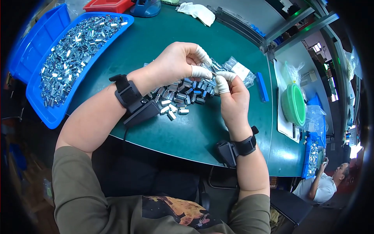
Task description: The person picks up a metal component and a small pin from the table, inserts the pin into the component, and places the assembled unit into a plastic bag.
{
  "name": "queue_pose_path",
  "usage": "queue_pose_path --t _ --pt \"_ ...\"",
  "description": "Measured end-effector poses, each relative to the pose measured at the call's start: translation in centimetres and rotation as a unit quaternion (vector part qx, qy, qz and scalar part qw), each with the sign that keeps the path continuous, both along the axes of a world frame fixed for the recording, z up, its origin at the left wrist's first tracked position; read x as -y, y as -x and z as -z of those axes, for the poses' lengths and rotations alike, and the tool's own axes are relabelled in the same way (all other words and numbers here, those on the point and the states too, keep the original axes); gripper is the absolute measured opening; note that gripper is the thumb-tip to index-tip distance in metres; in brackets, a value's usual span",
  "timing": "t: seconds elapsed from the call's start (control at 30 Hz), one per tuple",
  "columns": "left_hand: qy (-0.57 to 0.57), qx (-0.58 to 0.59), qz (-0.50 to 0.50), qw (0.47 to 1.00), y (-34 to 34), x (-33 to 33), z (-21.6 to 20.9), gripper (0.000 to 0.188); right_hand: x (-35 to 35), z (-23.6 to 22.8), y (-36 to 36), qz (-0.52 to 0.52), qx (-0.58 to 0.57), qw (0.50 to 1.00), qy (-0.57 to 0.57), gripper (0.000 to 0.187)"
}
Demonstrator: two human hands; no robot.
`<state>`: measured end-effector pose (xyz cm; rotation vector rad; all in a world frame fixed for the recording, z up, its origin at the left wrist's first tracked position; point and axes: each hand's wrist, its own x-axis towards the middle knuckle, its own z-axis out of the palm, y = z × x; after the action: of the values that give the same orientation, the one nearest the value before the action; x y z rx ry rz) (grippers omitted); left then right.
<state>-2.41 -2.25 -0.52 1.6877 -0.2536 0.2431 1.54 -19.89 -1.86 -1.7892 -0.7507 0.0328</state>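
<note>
My left hand (173,62) is over the green table, with white finger covers on its thumb and forefinger, which are closed together. My right hand (237,99) faces it, also with white covers on its pinched thumb and forefinger. The fingertips of both hands nearly meet, and a thin sliver shows between them, too small to name. Below and behind the hands lies a heap of short shiny hexagonal metal pieces (183,96), partly hidden by my left hand and wrist. A clear plastic bag (239,70) with a pale label rests just beyond my right hand.
At left stands a blue tray (64,111) full of similar metal pieces, beside another blue bin (37,43). A red tray (109,5) and a white cloth (198,13) are at the back. A blue bar (262,87) and a green basket (295,104) lie right; a co-worker (321,185) sits beyond.
</note>
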Motion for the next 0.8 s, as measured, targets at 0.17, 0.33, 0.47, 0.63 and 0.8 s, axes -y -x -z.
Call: queue_pose_path --t 0.17,0.33,0.47,0.63,0.8 --pt "0.044 -0.080 0.007 0.996 0.3 0.3 -0.3 0.019 0.2 -0.4 0.2 -0.033 -0.112 0.992 -0.049 0.013" --pt "-0.020 0.104 0.023 0.994 0.3 0.8 0.7 0.018 0.5 -0.6 -0.1 -0.091 -0.274 0.954 -0.081 0.018" --pt "-0.085 0.142 -0.018 0.986 0.7 1.0 0.2 0.020 0.3 -1.0 0.4 -0.080 -0.322 0.940 -0.083 0.016" --pt "-0.050 0.124 -0.067 0.989 1.3 1.0 -0.4 0.022 -0.3 -1.5 0.7 -0.139 -0.356 0.913 -0.140 0.014" --pt "-0.063 0.101 -0.051 0.992 1.1 1.0 -0.2 0.019 0.1 -0.5 0.3 -0.113 -0.260 0.952 -0.119 0.013"
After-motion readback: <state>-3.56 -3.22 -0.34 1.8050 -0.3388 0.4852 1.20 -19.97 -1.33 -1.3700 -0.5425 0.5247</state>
